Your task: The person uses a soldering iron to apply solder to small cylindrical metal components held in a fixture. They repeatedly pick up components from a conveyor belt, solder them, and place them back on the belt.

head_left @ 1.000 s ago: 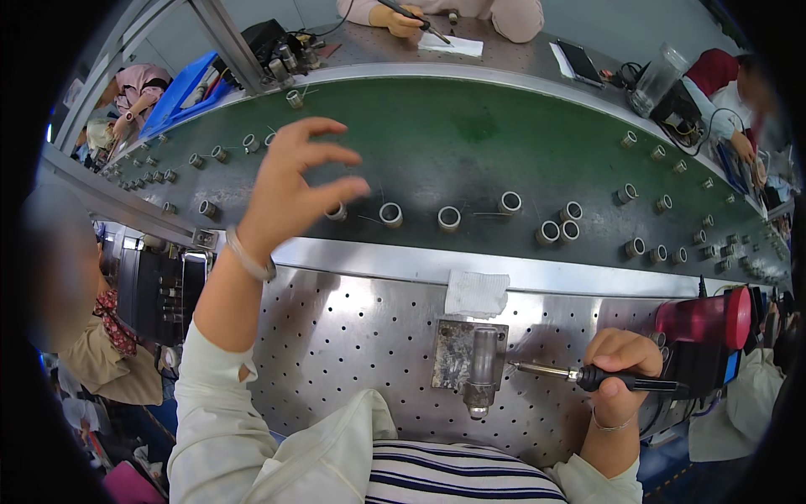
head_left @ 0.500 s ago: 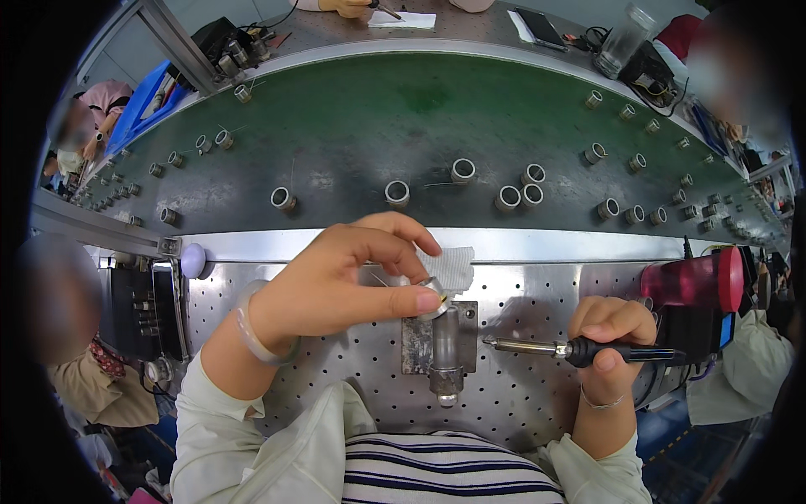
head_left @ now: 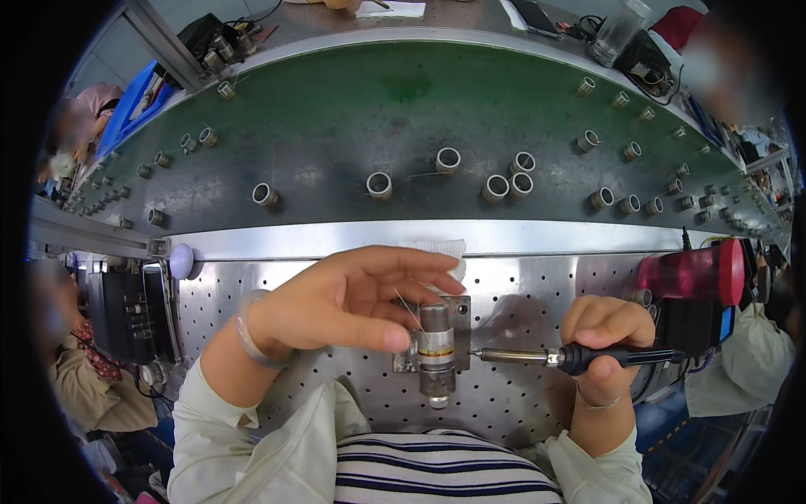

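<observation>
A metal ring (head_left: 436,347) with a yellow-orange band now sits around the upright-looking steel post (head_left: 435,316) of a small fixture, whose base plate (head_left: 463,315) lies on the perforated bench. From the ring's left side a thin wire (head_left: 408,309) sticks up. My left hand (head_left: 344,302) is just left of the ring, fingers spread and thumb apart, the thumb tip close beside it; whether it touches cannot be made out. In my right hand (head_left: 609,328) is a soldering iron (head_left: 579,357), held level, its tip pointing left and close to the ring's right side.
Beyond the bench's metal edge (head_left: 336,238) runs a green belt (head_left: 336,118) bearing several loose metal rings (head_left: 379,185). A white cloth (head_left: 445,248) lies behind the fixture. To the right lies a pink cup (head_left: 684,273); a black box (head_left: 126,311) stands left. People sit around.
The ring has gone from my left fingers down onto the post, and those fingers have spread. My right hand holds the soldering iron about where it was, its tip now nearer the ring.
</observation>
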### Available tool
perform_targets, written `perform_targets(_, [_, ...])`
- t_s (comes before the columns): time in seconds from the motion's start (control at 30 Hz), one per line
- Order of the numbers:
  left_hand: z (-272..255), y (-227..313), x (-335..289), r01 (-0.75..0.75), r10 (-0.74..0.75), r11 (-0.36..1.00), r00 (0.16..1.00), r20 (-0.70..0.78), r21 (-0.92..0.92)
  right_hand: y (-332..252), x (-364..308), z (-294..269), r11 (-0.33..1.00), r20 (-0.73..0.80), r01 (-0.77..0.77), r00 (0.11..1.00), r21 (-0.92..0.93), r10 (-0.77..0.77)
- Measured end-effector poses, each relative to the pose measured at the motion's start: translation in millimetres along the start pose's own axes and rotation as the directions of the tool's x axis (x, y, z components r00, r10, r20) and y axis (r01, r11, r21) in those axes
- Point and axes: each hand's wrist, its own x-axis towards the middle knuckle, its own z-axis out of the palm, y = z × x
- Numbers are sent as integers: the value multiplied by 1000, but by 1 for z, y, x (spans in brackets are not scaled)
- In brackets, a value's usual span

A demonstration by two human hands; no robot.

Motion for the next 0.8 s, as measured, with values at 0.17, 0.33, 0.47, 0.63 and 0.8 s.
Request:
perform_targets(0.17, [8,-3,-1,53,-55,996,998,-30,-75,3,0,4,1000,34,-15,999,-17,15])
perform_targets(0.33, [22,-7,-3,-89,86,996,979,-184,-12,1,1,2,996,107,-6,994,-91,15])
perform_targets(0.47, [26,-9,-3,-180,174,984,965,-198,-12,1,1,0,995,116,-18,993,-100,30])
perform_targets(0.63, [24,-12,-2,-219,224,974,962,-157,49,0,3,0,987,154,36,988,-156,-12])
perform_targets(0.8, [23,-11,-3,-223,230,972,967,-108,77,-1,7,-4,974,250,117,966,-194,-66])
